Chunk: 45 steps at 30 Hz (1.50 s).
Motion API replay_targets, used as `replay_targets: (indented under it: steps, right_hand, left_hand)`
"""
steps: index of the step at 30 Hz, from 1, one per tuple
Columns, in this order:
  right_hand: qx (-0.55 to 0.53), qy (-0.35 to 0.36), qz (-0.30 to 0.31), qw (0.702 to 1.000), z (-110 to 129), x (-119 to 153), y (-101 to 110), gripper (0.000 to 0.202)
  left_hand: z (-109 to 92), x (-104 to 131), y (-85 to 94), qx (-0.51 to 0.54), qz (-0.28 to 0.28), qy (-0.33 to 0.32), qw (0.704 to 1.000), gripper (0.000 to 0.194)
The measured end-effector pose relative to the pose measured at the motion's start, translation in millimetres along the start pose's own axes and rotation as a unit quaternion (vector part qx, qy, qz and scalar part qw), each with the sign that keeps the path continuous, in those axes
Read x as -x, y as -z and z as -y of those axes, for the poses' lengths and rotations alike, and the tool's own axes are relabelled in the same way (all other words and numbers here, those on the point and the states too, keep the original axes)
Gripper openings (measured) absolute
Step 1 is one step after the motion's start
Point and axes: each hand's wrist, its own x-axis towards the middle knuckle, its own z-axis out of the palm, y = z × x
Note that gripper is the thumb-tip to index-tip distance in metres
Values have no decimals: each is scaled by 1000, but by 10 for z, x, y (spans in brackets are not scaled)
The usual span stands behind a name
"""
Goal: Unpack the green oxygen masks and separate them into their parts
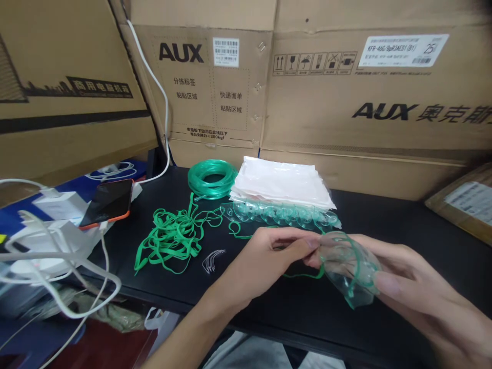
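A clear green oxygen mask is held up between my two hands over the front of the black table. My left hand pinches its left edge, where a green elastic strap runs down and behind. Around its right side my right hand is closed, thumb on the clear plastic. Behind my left hand lie a row of similar clear green masks and a short curl of green strap. A tangled heap of green elastic straps and several thin metal strips lie to the left.
At the back of the table are a coil of green tubing and a stack of white plastic bags. A phone, white chargers and loose cables crowd the left. Large cardboard boxes wall the back, left and right.
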Motion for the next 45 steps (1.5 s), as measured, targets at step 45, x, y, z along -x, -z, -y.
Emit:
replay_targets:
  steps: [45]
  right_hand:
    - [-58, 14, -75, 995, 45, -257, -170, 40]
  left_hand:
    - [-11, -23, 58, -143, -68, -100, 982, 18]
